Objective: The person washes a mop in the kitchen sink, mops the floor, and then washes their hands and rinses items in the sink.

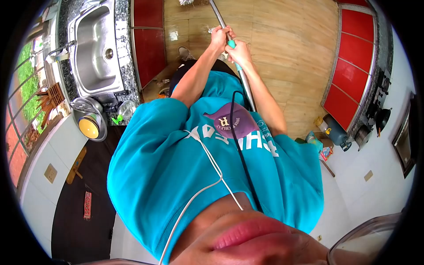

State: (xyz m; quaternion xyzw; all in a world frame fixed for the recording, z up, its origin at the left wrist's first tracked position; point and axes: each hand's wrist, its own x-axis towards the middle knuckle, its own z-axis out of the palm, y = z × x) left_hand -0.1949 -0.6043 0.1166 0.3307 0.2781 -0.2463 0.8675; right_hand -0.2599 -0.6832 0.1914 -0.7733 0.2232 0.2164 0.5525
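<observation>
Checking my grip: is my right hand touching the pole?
Touching: the head view shows the right hand closed over the pole, which emerges either side.

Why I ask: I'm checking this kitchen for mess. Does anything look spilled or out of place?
Colourful packaging lies bunched beside the blue-grey cylinder, which looks untidy. Bright floor patches look like glare, possibly wetness.
</observation>
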